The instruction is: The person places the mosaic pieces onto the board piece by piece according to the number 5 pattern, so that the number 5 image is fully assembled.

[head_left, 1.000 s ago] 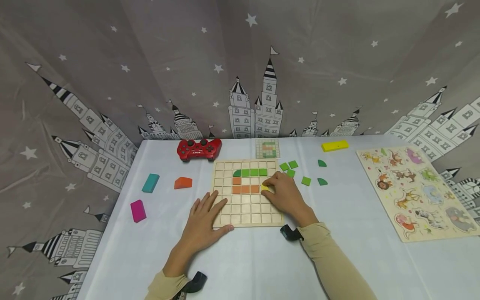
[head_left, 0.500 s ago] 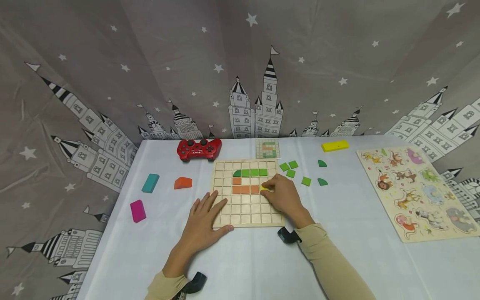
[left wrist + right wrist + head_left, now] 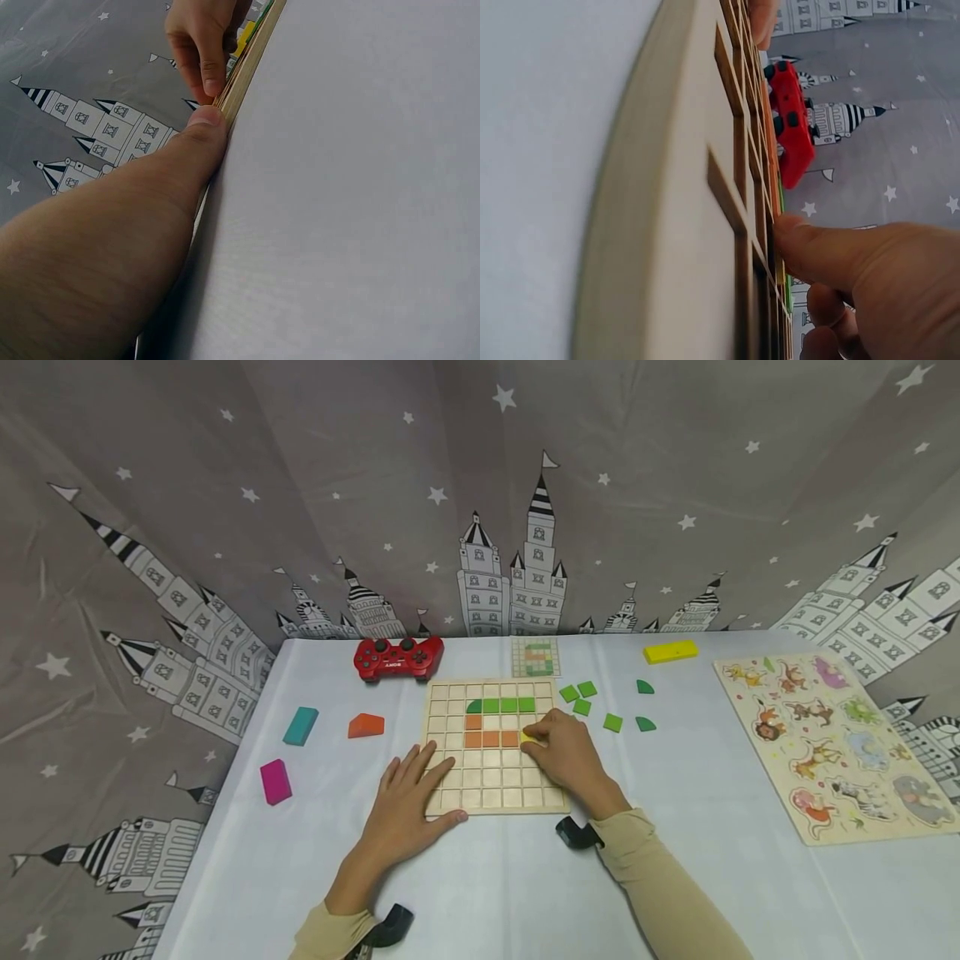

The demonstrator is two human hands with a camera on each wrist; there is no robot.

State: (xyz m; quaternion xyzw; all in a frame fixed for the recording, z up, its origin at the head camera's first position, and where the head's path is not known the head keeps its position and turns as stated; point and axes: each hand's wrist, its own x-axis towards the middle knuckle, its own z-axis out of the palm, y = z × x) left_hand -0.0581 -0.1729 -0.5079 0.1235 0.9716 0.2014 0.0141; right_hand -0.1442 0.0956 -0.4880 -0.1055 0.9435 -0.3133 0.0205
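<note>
In the head view a wooden grid board [image 3: 491, 777] lies on the table. My right hand [image 3: 570, 756] is over its right side, thumb and fingertips at a yellow tile [image 3: 527, 737] at the end of the orange row. Much of that tile is covered by the fingers. Spread flat, my left hand [image 3: 408, 797] rests on the board's left edge, with its thumb at the near edge. Set in the board are orange tiles [image 3: 491, 739], light green square tiles [image 3: 508, 705] and a dark green rounded tile [image 3: 474, 707].
Several loose green squares [image 3: 581, 707] and two dark green quarter-rounds [image 3: 645, 724] lie right of the board. A pattern card [image 3: 536, 657] and a red game controller [image 3: 398, 659] are behind it. Coloured blocks [image 3: 302, 727] stand left; an animal puzzle [image 3: 825, 743] lies right.
My right hand and forearm have shifted slightly left, the fingertips staying at the yellow tile. My left hand has kept its place on the board.
</note>
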